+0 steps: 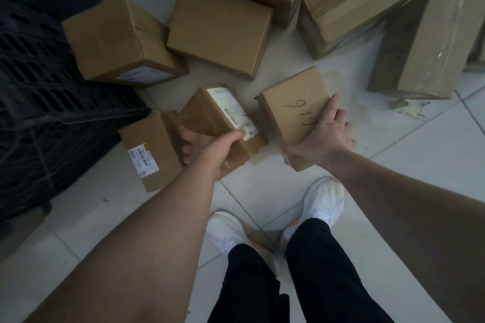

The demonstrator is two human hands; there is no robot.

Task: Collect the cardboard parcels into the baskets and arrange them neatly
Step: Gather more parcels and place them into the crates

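The black slatted plastic basket (47, 81) stands at your left, ready to load. Brown cardboard parcels (220, 26) lie scattered on the white tiled floor (393, 155). Your left hand (210, 147) grips the taped, white-labelled parcel (210, 110), tilted up, likely for carrying. Your right hand (325, 134) grasps the pen-numbered parcel (291, 113) by its edge.

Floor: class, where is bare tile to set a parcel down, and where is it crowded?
Bare tile right of the numbered parcel and below the labelled flat parcel beside the basket. Crowded: around the taped parcel the left hand grips, and the top boxes.
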